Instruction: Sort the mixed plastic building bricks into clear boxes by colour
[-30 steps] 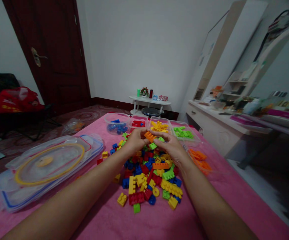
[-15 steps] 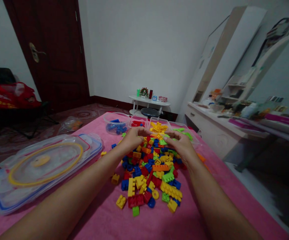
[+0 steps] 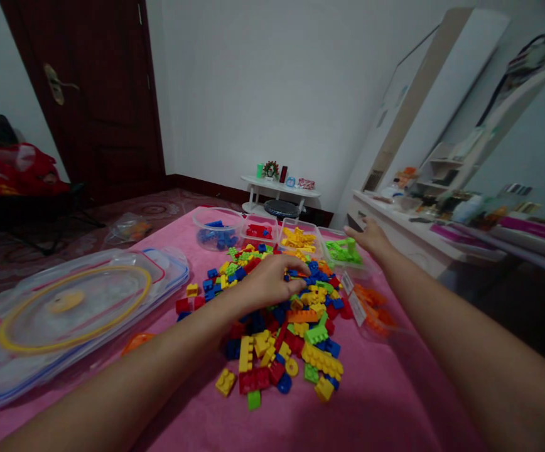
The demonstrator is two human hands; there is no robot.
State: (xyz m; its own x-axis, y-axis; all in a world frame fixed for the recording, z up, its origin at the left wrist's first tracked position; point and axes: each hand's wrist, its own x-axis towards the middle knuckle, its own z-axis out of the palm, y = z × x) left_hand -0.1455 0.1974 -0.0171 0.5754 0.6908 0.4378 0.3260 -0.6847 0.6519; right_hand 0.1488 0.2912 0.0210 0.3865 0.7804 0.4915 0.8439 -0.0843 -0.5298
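A heap of coloured toy bricks [image 3: 282, 320] lies on the pink cloth [image 3: 385, 402]. My left hand [image 3: 272, 280] rests on the top of the heap with its fingers curled down among the bricks; what they grip is hidden. My right hand [image 3: 370, 237] reaches out to the far right, just above the clear tub of green bricks [image 3: 345, 252], fingers stretched and apart. A green brick stands upright in that tub right under the fingertips.
Behind the heap stand clear tubs of blue bricks [image 3: 218, 229], red bricks [image 3: 259, 231] and yellow bricks [image 3: 298, 238]; a tub of orange bricks [image 3: 371, 309] sits at the right. Stacked clear lids [image 3: 70, 307] lie at the left. A white dresser [image 3: 409, 245] borders the right.
Both hands were together at the top of the heap. The right hand has moved away to the right over the green tub and opened; the left hand dropped onto the heap.
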